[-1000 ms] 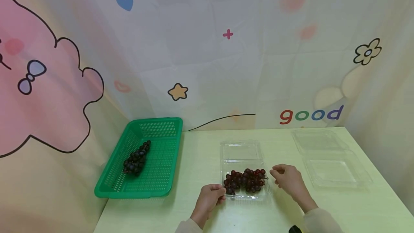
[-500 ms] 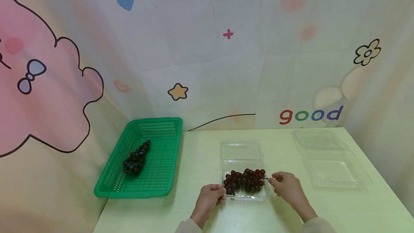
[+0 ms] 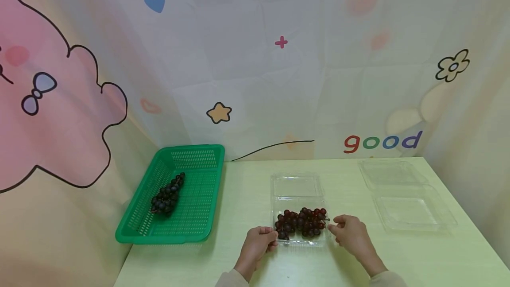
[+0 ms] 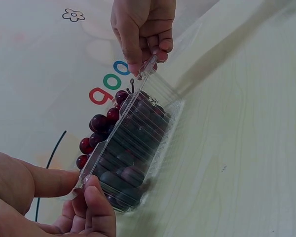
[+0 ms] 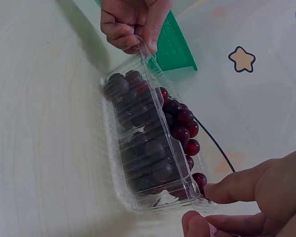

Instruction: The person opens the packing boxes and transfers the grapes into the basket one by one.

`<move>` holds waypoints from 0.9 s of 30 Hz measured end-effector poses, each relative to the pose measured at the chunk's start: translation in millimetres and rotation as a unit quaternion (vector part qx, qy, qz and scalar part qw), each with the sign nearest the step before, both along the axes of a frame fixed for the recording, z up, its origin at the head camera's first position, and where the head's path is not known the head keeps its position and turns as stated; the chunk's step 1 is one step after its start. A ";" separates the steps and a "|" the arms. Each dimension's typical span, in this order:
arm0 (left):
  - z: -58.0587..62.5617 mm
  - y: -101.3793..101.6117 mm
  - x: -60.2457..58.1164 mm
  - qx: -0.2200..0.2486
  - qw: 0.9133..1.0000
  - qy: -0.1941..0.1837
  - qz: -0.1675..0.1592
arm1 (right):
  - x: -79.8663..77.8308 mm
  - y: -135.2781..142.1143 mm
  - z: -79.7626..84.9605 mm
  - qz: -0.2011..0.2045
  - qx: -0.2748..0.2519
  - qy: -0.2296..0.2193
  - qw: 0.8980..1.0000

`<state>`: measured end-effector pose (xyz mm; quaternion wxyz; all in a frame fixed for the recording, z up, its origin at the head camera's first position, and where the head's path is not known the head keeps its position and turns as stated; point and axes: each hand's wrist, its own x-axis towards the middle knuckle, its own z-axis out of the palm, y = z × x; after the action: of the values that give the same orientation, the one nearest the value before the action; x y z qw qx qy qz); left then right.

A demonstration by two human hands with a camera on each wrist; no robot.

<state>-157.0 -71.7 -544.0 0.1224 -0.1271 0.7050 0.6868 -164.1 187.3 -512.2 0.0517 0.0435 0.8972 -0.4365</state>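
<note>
A clear plastic clamshell container [image 3: 307, 243] lies with its lid folded back, away from the person. Dark red grapes [image 3: 300, 222] fill its tray, heaped above the rim, and a bit of stem sticks out at the right end. My left hand [image 3: 256, 245] pinches the tray's front left corner between thumb and fingers. At the right end my right hand [image 3: 353, 236] has its thumb and fingertips on either side of the rim's corner, as the right wrist view shows. In the left wrist view, grapes [image 4: 133, 143] press against the ribbed front wall.
A green plastic basket [image 3: 218, 189] with a dark bunch of grapes [image 3: 167, 196] stands at the left. Another clear clamshell container [image 3: 414, 209] lies opened at the right. Behind the pale table [image 3: 303, 271] hangs a printed curtain [image 3: 255, 79].
My right hand has come in from beside the container, passed the protruding stem, and moved down to the tray's right corner. My left hand keeps its hold on the left corner.
</note>
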 end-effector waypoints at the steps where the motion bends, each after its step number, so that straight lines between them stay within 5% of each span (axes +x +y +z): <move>1: 0.1 0.2 0.0 0.000 1.000 0.000 0.000 | 0.1 -0.2 -0.6 0.001 0.001 0.000 1.000; 13: 4.5 1.2 -1.1 -0.022 1.000 0.017 0.009 | 0.7 -3.4 -4.7 -0.001 -0.009 -0.001 1.000; 18: 6.1 2.4 -2.1 -0.073 0.996 0.043 0.012 | 1.0 -4.7 -4.3 -0.003 -0.009 -0.001 1.000; 23: 6.6 4.5 -2.7 -0.159 0.984 0.076 0.018 | 0.9 -5.6 -4.6 -0.003 -0.010 0.006 1.000; 27: 9.7 8.8 -0.7 -0.249 0.962 0.110 0.023 | 1.1 -5.7 -5.0 -0.005 -0.012 0.008 1.000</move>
<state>-157.7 -63.0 -534.3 -0.0072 -0.0930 0.8600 0.5016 -163.0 181.6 -517.2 0.0426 0.0435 0.8921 -0.4477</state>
